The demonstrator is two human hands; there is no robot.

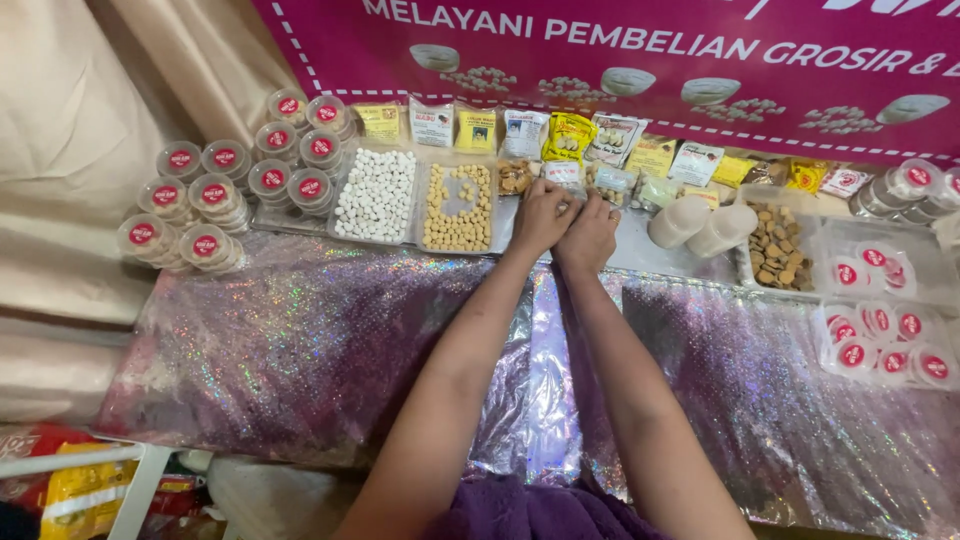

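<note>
Hidden under the fingers, cut off at the edges

The fingers point(562, 203) cover whatever small clear packet they pinch; its contents cannot be told. Right of them, lidded tubs point(915, 180) and a tray point(880, 345) run off the frame; the banner point(640, 50) above is cropped.

Before you, the tabletop point(300, 350) is draped in a glittering purple holographic cloth, with a shinier silver strip point(553, 380) running down the middle of the frame. Along the top hangs a magenta banner point(640, 60) with white lettering and pictures of bowls. Beige curtain fabric point(80, 120) fills the upper left. Lighting is even and soft, with sparkles scattered across the cloth.
</note>
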